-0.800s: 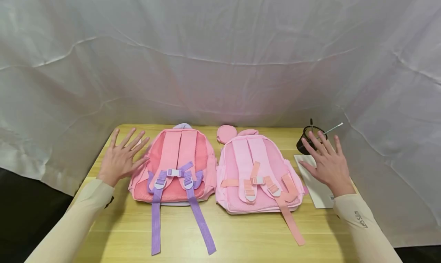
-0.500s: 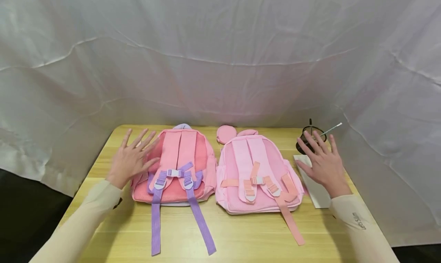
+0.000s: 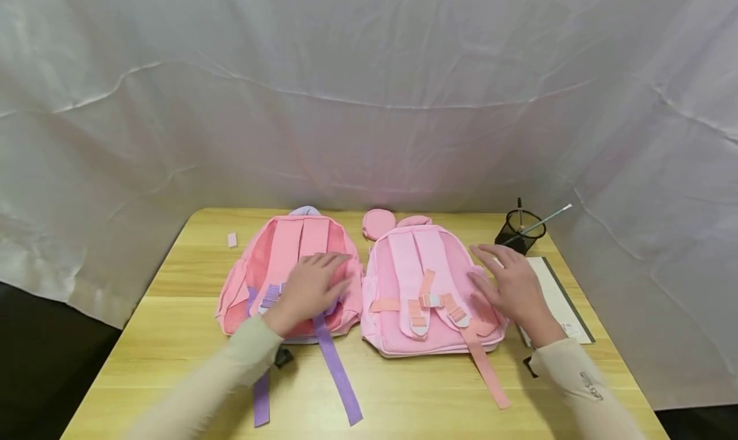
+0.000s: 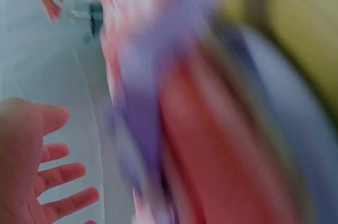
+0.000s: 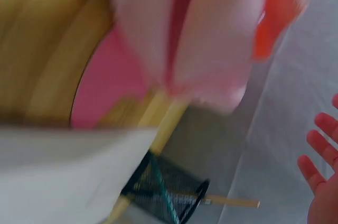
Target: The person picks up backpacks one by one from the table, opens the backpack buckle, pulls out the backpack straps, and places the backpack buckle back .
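Note:
Two child-size backpacks lie side by side with their strap sides up. Over the coral backpack (image 3: 230,299) with purple webbing straps (image 3: 337,376) hovers my left hand (image 3: 311,286), fingers spread and holding nothing. It hides the chest buckle in the head view. My right hand (image 3: 513,286) is above the right edge of the light pink backpack (image 3: 398,331), its fingers loosely extended and holding nothing. This backpack has peach webbing straps (image 3: 487,373) and a white buckle (image 3: 434,301). In the left wrist view the purple strap (image 4: 142,86) is blurred.
A round pink pouch (image 3: 379,224) lies behind the light pink backpack. At the back right a black mesh pen holder (image 3: 513,235) contains pens. A white notebook (image 3: 556,299) lies at the right, partly under my right arm. A small pale eraser-like block (image 3: 232,239) sits back left.
My left hand has swung right from the coral backpack's left side to over its middle. The right hand has moved left and down to the light pink backpack's edge, uncovering the pen holder.

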Available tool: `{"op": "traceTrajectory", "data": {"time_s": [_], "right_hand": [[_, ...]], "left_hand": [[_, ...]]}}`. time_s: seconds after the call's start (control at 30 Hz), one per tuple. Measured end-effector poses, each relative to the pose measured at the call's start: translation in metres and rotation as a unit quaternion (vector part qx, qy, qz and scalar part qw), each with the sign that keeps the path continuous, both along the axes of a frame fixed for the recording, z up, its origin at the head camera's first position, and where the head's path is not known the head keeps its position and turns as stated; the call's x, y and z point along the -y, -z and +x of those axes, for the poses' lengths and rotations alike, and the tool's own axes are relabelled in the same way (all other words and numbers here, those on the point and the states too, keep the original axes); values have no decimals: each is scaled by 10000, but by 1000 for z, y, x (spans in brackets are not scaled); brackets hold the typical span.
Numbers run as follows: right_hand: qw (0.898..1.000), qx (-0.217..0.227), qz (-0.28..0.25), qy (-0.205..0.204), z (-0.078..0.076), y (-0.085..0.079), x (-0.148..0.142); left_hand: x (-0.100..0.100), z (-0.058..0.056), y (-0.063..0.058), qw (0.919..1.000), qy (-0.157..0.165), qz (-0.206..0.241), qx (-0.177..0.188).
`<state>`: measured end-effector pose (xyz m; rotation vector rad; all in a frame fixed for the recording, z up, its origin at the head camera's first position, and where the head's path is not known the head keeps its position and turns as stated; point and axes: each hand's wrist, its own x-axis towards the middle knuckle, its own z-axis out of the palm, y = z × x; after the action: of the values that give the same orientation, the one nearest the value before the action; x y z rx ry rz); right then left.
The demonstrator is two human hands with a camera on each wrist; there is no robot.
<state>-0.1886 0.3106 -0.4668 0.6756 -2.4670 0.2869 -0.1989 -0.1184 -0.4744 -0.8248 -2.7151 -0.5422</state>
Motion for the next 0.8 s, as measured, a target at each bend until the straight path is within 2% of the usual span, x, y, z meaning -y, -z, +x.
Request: {"op": "traceTrajectory", "data": {"time_s": [0.17,0.27,0.33,0.47,0.6,0.8], "right_hand": [[9980,563,-274,-78,11,2,23],[9947,937,-406,-101,19,6,34],[9921,1153,-461,-181,22,10,40],[9878,1415,-523,-392,27,17,48],[9855,1493,-536,-599,29,22,52],[9832,1547,-608,-754,30,30,55]], "left_hand": [[-54,6,9,9955,550,636,435],[-79,9,16,9909,805,865,651],[-92,11,21,9896,906,865,705],[-111,14,29,9871,993,932,840],[-126,12,36,9848,1084,949,971],[-140,6,44,9832,1221,1132,753]]}}
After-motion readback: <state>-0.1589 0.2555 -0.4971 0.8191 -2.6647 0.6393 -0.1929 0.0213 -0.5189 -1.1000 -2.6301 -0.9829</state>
